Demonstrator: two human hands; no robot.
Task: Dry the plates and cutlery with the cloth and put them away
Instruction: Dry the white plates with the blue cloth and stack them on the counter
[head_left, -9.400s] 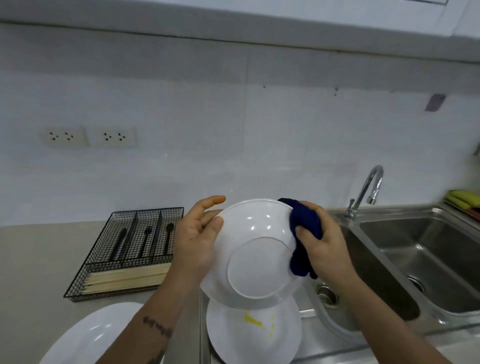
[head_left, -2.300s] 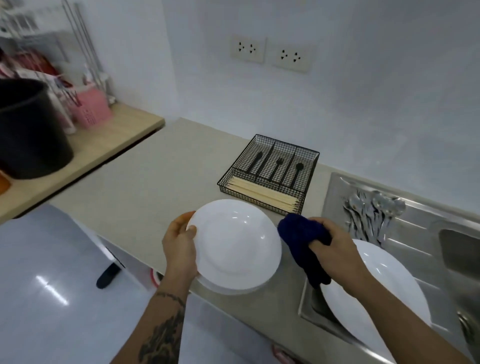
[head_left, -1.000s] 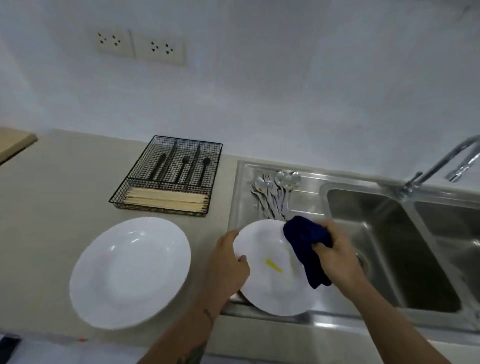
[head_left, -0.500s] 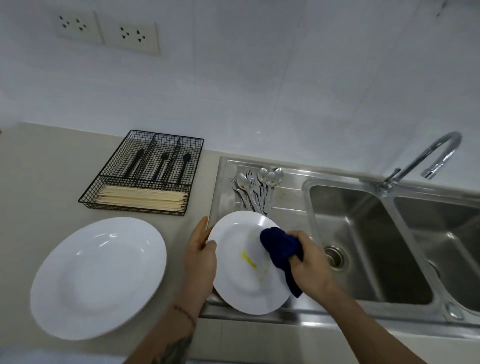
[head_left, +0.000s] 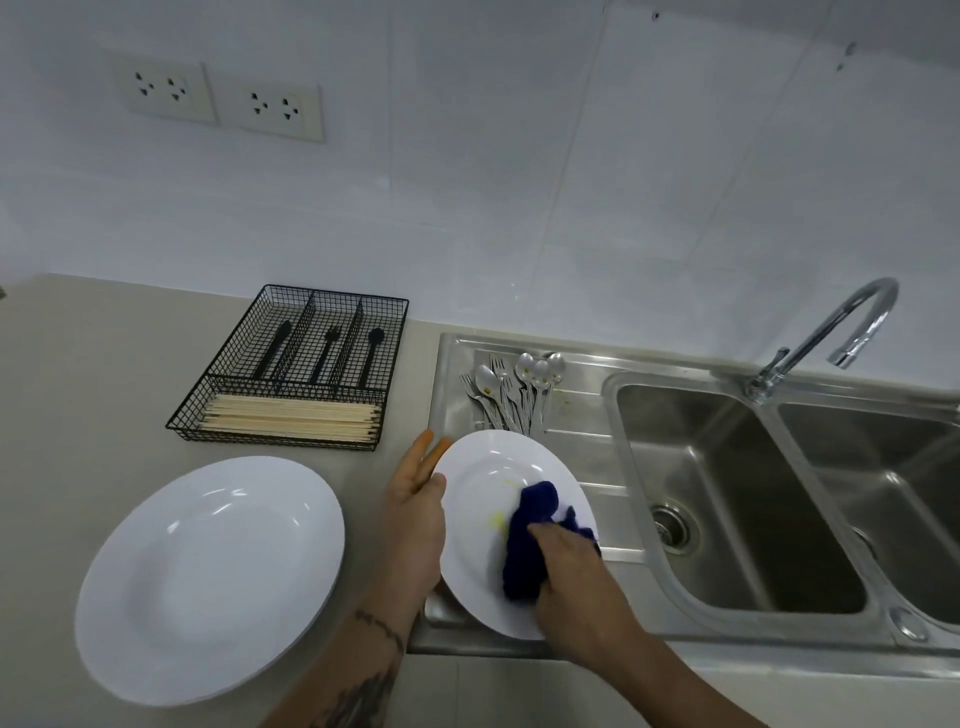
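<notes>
- The left hand held the rim of a white plate, thumb on top and fingers underneath, probably to keep it steady over the draining board.
- The right hand gripped a bunched blue cloth and pressed it on the plate, where yellow marks showed.
- A second plate, or a small stack, lay on the counter, I judged already dried.
- Some spoons and forks waited beside the wire tray; I could not count them exactly.

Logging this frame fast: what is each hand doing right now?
Left hand: holds the white plate by its left rim, thumb on the face.
Right hand: grips the blue cloth, pressed on that plate.
</notes>
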